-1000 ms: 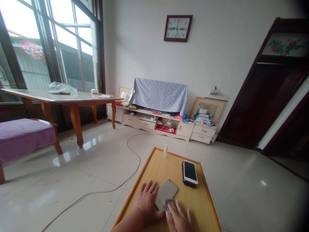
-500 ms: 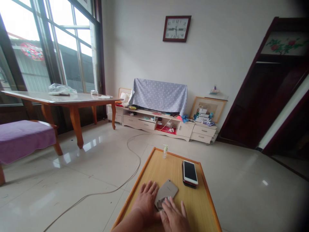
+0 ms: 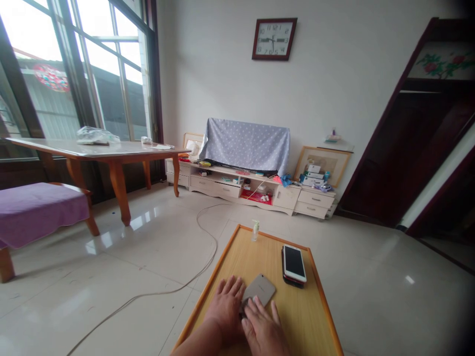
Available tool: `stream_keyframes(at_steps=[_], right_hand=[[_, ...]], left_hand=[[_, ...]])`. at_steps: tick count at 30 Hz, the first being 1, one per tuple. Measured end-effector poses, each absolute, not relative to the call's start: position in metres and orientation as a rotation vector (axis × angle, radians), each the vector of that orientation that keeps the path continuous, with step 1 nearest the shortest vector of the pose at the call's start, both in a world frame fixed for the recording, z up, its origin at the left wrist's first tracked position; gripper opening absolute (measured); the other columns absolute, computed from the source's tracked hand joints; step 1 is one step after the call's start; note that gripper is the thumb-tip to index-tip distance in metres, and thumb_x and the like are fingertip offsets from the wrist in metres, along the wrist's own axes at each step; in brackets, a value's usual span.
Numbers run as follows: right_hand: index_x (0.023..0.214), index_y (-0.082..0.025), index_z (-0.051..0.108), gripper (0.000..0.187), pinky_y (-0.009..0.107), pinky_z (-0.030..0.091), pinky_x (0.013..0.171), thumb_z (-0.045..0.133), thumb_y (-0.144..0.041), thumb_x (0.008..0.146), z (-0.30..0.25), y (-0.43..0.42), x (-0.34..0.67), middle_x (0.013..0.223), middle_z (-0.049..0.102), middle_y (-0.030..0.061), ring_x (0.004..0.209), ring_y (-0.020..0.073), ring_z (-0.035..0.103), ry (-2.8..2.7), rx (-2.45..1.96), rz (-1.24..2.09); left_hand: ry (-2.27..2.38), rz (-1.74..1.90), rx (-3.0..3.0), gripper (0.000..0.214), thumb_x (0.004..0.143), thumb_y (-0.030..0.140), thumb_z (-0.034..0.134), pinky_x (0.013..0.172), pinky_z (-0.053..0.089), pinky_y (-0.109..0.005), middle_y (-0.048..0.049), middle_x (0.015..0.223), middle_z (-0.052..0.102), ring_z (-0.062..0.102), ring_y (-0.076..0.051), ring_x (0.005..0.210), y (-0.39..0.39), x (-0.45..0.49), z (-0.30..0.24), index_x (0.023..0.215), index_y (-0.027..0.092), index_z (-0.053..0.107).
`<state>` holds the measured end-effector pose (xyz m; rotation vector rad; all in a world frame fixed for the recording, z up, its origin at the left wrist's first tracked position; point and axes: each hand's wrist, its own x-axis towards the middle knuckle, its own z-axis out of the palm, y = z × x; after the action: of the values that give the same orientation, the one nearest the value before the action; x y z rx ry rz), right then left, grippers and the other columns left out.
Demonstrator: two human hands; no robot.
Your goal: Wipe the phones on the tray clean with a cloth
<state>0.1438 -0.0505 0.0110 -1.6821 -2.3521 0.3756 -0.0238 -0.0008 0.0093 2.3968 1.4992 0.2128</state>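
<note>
A grey-gold smartphone (image 3: 264, 288) lies back side up on the small wooden table. Along its left edge rests my left hand (image 3: 226, 304), fingers stretched out flat and touching the phone's side. My right hand (image 3: 263, 324) presses a small dark grey cloth (image 3: 244, 305) onto the lower part of the phone's back. Most of the cloth is hidden beneath the fingers, as is the phone's near end. To the right, a white phone with a black screen (image 3: 294, 263) lies on top of another dark, red-edged device (image 3: 293, 283).
A small clear pump bottle (image 3: 255, 231) stands at the far left corner of the wooden table (image 3: 315, 316). A cable (image 3: 163, 293) runs across the tiled floor. Beyond are a cloth-covered TV (image 3: 247, 143) on a white cabinet (image 3: 215, 189), a larger table (image 3: 122, 151) and a purple-covered seat (image 3: 40, 210).
My right hand has slid slightly left over the phone's back, and less of the cloth shows now. My left hand keeps its place. The view has tilted slightly.
</note>
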Motion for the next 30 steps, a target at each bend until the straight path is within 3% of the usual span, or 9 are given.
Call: stream_keyframes(at_steps=[7,15,21,30], right_hand=[[0.141,-0.032,0.057,0.053,0.066,0.013,0.118,0.021,-0.048,0.105,0.011,-0.022,0.173,0.151,0.049,0.0035,0.148,0.0309,0.029,-2.072,-1.977,0.194],[0.142,-0.032,0.056,0.052,0.062,0.014,0.12,0.024,-0.051,0.105,0.013,-0.038,0.148,0.148,0.053,0.0031,0.147,0.0288,0.033,-2.329,-1.642,0.383],[0.143,-0.034,0.054,0.052,0.069,0.017,0.116,0.021,-0.048,0.105,0.013,-0.013,0.167,0.15,0.05,0.0023,0.148,0.0308,0.03,-2.062,-1.96,0.218],[0.144,-0.033,0.052,0.055,0.062,0.007,0.121,0.018,-0.05,0.105,0.009,-0.017,0.142,0.152,0.048,0.0018,0.149,0.0268,0.029,-2.279,-1.715,0.383]], left_hand=[[1.501,0.259,2.391,0.109,0.068,0.083,0.051,0.127,0.002,-0.052,-0.0051,0.166,0.023,0.009,-0.034,0.155,-0.003,-0.024,0.011,0.157,0.024,0.029],[1.484,0.289,2.4,0.096,0.071,0.074,0.055,0.127,0.006,-0.053,-0.0041,0.164,0.028,0.014,-0.033,0.154,-0.001,-0.025,0.005,0.154,0.027,0.037],[1.49,0.319,2.38,0.106,0.067,0.08,0.057,0.127,0.005,-0.053,-0.0057,0.164,0.027,0.013,-0.035,0.154,0.0,-0.025,0.006,0.156,0.026,0.033],[1.449,0.311,2.384,0.1,0.069,0.08,0.058,0.126,0.006,-0.056,-0.0035,0.164,0.029,0.014,-0.035,0.154,0.002,-0.025,0.006,0.154,0.034,0.036]])
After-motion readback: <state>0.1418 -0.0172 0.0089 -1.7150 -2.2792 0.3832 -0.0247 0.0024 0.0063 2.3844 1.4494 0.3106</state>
